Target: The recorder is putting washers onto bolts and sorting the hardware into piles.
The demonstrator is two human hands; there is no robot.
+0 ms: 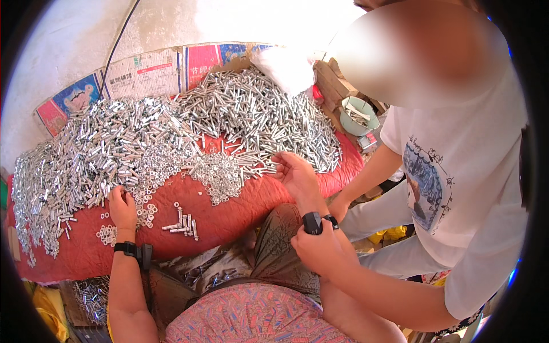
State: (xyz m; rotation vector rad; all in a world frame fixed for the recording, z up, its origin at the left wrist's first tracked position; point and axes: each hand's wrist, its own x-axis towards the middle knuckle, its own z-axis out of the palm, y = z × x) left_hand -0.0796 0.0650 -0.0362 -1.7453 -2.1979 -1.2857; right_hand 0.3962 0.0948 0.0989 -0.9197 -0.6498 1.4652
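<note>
My left hand [123,211] rests at the near edge of a heap of silvery metal sleeves [86,154], fingers loosely bent and apart, holding nothing that I can see. Beside it are small metal rings [146,214], either washers or nuts. My right hand [298,176] is raised over the cloth's edge near a pile of metal rods [263,114], its fingers spread and nothing visible in it. Another person's hand [317,247] grips the black device [312,223] strapped on my right wrist. Several assembled bolts [186,224] lie between my hands.
Red cloth [240,214] covers the work surface. Printed cardboard [148,74] lines the wall behind the heaps. A white bag [286,66] and a pale green bucket [358,116] stand at the back right. The other person [457,171] leans in close on my right.
</note>
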